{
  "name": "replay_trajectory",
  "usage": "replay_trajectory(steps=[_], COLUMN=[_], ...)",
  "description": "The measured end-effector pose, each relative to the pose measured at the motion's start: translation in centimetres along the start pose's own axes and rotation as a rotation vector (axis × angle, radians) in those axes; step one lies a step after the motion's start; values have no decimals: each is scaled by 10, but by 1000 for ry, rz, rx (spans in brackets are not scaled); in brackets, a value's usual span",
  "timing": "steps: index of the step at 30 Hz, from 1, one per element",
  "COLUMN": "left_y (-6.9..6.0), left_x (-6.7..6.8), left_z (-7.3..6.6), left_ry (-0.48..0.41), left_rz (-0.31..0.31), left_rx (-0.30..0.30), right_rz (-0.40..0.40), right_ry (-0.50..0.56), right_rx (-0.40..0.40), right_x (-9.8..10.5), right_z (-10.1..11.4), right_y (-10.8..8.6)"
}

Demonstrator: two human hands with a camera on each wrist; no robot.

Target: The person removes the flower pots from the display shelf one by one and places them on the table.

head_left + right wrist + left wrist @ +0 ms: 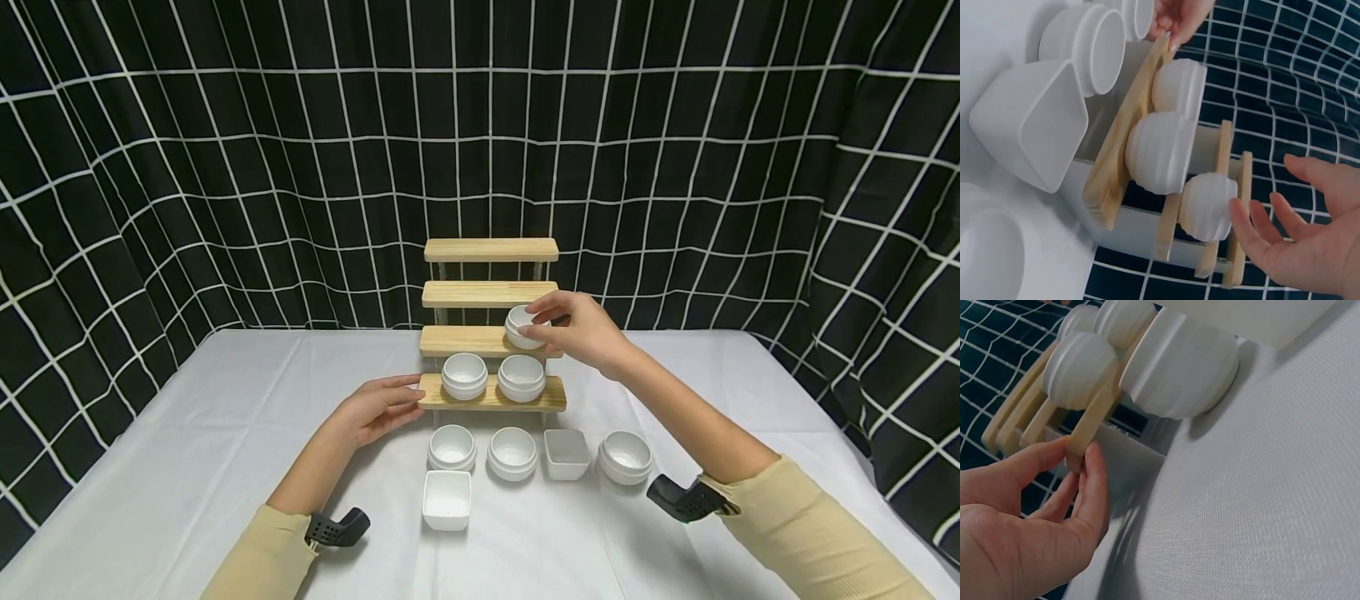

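Observation:
A stepped display stand has wooden shelves on clear supports. My left hand pinches the left end of its lowest shelf between thumb and fingers. Two round white bowls sit side by side on that shelf. One shelf higher, another round white bowl stands at the right end. My right hand is beside this bowl, fingers spread and loosely bent. In the right wrist view one fingertip is at the bowl's edge, while the thumb stands off; whether it touches is hard to tell.
On the white cloth in front of the stand are three round bowls and two square ones, one further right and one nearer. A black grid-patterned curtain hangs behind and at both sides.

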State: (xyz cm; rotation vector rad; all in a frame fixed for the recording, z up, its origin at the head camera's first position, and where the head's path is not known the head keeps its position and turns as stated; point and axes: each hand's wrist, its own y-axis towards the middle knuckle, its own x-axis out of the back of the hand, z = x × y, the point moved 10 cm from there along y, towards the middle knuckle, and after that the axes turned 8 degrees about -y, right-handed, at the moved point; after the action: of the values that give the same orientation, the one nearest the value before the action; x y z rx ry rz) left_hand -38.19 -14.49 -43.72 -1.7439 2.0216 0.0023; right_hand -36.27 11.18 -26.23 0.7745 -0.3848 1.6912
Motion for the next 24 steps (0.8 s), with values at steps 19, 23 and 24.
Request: replay_trajectory(steps=[19, 23, 24], left_y=[-1, -2, -2], left_x=[-2, -3, -3], left_z=[-1, -2, -2], left_ry=[-2, -10, -12], left_rz=[21, 31, 32], left_rx=[-7, -12, -13], right_rz=[-50, -40, -37], right_ry=[-20, -9, -5], right_rx=[-68, -80, -84], right_x=[17, 17, 17], right_z=[-16, -20, -21], right_y=[14, 17, 18])
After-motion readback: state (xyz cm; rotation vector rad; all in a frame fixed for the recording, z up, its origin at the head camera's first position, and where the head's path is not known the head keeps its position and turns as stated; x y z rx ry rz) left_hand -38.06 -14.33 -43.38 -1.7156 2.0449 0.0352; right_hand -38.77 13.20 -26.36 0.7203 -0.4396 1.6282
